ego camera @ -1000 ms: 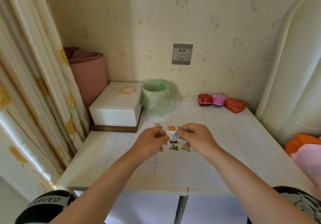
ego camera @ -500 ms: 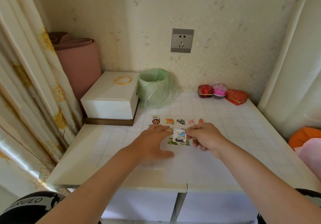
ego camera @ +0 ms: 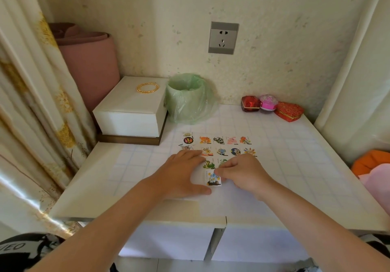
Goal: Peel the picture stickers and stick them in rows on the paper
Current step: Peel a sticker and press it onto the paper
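Head view: our right hand [ego camera: 242, 172] pinches the blue sticker [ego camera: 213, 178] by its right edge, low over the paper [ego camera: 242, 200]. Our left hand [ego camera: 181, 174] lies flat beside it, holding nothing. The open third-row slot lies up and to the right.

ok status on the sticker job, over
Left hand flat on paper. Right hand pinching blue picture sticker, below two full rows. Nothing in the way.
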`<state>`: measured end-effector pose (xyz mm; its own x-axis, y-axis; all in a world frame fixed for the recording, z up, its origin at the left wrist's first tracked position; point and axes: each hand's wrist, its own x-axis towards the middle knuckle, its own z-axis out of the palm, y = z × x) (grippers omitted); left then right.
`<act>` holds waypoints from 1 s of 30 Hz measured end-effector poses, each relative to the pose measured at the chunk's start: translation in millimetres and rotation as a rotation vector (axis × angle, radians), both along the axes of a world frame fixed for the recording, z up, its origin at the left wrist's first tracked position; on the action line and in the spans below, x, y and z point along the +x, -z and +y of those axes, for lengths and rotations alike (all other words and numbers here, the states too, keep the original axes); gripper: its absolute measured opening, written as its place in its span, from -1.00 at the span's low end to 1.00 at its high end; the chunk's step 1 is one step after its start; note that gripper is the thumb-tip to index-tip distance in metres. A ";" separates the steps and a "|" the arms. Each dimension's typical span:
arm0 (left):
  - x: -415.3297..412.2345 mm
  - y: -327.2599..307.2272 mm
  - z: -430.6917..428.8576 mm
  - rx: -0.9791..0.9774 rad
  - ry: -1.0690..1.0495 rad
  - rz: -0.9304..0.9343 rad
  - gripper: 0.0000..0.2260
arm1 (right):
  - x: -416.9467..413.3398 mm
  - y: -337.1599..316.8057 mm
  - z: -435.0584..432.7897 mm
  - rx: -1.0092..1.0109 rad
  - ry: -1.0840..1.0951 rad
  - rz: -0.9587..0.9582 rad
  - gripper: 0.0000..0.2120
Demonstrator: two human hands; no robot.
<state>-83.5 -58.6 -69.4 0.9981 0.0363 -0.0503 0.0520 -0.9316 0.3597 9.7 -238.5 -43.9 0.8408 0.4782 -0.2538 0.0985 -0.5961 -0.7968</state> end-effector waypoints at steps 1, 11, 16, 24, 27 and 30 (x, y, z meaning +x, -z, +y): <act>-0.1 0.4 -0.2 0.008 0.003 -0.006 -0.15 | -0.9 0.9 1.0 -0.021 -0.011 -0.038 -0.92; 0.0 3.4 1.2 0.001 0.005 -0.017 -0.14 | -1.9 9.3 7.5 -0.126 -0.048 -0.203 -0.85; 0.0 3.7 1.2 0.009 0.008 -0.022 -0.14 | -0.2 12.0 8.7 -0.123 -0.049 -0.203 -0.89; -0.3 3.3 1.4 0.017 0.018 -0.025 -0.15 | 0.3 14.4 12.2 -0.161 -0.041 -0.244 -0.86; -0.6 4.8 1.3 0.020 0.026 -0.037 -0.16 | -0.1 13.9 14.5 -0.197 -0.050 -0.271 -0.89; -2.0 8.0 1.7 -0.002 0.046 -0.107 -0.20 | 0.4 13.0 15.8 -0.217 -0.077 -0.299 -0.93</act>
<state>-85.5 -57.0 -77.4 0.9984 -0.0101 0.0564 -0.0299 -0.9315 0.3625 10.1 -222.7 -56.9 0.8566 0.5051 -0.1052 0.3586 -0.7295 -0.5824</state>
